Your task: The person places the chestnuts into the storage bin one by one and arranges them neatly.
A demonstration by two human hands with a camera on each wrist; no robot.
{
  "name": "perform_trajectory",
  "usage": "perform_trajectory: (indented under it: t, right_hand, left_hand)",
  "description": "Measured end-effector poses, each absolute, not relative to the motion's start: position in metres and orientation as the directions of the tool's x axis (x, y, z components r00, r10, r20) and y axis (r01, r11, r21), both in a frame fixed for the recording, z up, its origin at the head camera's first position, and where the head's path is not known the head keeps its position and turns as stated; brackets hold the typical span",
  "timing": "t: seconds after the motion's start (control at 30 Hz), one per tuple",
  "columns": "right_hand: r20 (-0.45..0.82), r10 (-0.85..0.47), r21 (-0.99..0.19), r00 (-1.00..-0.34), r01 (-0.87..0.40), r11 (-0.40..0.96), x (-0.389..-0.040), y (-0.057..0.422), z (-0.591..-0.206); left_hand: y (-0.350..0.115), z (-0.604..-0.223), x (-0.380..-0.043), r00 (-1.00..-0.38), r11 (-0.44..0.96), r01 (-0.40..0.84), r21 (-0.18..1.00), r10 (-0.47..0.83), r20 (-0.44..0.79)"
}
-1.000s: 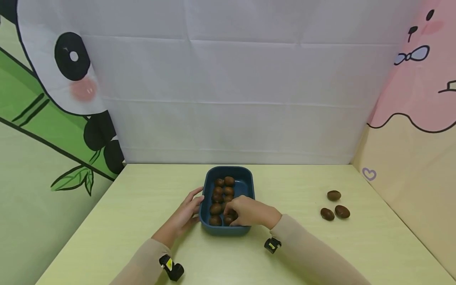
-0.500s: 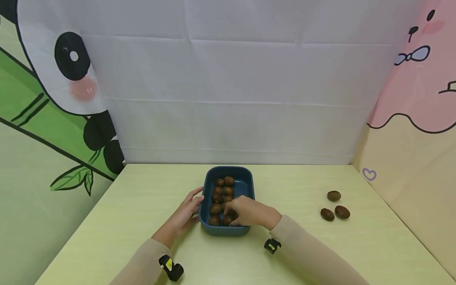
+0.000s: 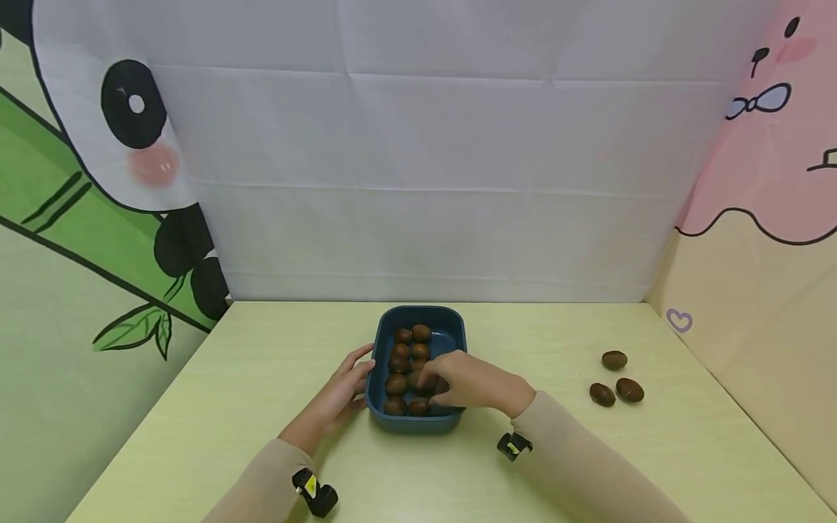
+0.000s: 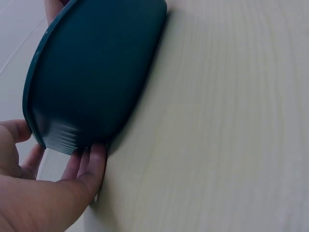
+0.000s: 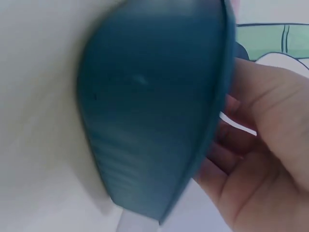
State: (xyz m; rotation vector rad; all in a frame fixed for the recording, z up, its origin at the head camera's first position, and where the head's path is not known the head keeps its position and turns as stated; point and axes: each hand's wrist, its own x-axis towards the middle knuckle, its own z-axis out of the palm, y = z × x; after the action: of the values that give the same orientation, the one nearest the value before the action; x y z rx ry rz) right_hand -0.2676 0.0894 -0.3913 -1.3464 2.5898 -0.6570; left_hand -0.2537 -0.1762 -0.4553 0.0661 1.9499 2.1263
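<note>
A blue rectangular box (image 3: 418,426) stands mid-table, with several glossy brown egg-shaped pieces (image 3: 396,384) lined up in two columns inside. Against its left side rests my left hand (image 3: 341,388); its fingertips (image 4: 98,152) touch the outer wall in the left wrist view. My right hand (image 3: 467,381) reaches over the right rim, fingers bent and thumb apart from them, just right of the nearest brown piece (image 3: 418,407). I see nothing held in it. That hand covers part of the right column. In the right wrist view its fingers are partly hidden behind the box wall.
Three loose brown egg-shaped pieces (image 3: 630,390) lie on the pale wooden table (image 3: 536,341) at the right. A white cloth (image 3: 418,181) hangs behind the table. Printed cartoon panels (image 3: 752,276) stand at both sides.
My right hand has shifted slightly right and up, away from the nearest brown piece of the right column, which stays in the box. The left hand and the box have not moved.
</note>
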Motion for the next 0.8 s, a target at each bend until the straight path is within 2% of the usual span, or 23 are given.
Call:
perform_trajectory:
  t: [0.4,0.8]
  right_hand:
    - [0.12,-0.766,-0.509,-0.632,-0.701,0.499,-0.27,0.144,-0.372]
    - [0.101,-0.617,-0.512,-0.78,-0.573,0.64,-0.268,0.239,-0.38]
  left_hand:
    - [-0.177,-0.454,-0.253,-0.967,-0.041,-0.151,0.988,0.215,-0.139]
    - [-0.178,-0.453,-0.253,-0.963,-0.039,-0.153,0.987,0.229,-0.141]
